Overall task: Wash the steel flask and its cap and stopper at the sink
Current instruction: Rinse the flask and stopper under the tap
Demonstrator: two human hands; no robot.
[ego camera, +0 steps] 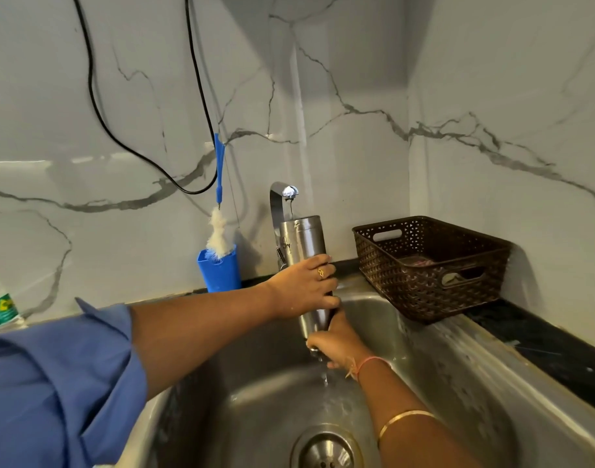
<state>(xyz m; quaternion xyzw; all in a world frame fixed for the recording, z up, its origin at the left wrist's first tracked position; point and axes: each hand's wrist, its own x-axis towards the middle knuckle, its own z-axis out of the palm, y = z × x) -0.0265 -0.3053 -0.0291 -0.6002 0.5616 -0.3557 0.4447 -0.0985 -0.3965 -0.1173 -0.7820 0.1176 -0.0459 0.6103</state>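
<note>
Steel sink [441, 366] filled most of my view, with a brown basket [424, 265] on the counter at its right rim. Over the basin I held the flask [303, 241] on end, its top just under the tap [282, 197]. I could not tell which end was the mouth. My left hand [306, 288] was wrapped round the flask's middle, fingers curled tight on it. My right hand [336, 346] clamped the lower end, and water ran off beneath it toward the drain [326, 450]. A brush [218, 231] stood in a blue holder [220, 271] left of the tap. I saw no cap or stopper.

I judged this to be the rinse of the body. To do it well, I would keep the flask centred under the spout and let one hand ease off only while the other held firm, since wet steel slips. Turning it slowly would carry water all round the wall. The brush looked like the right tool for the inside.
</note>
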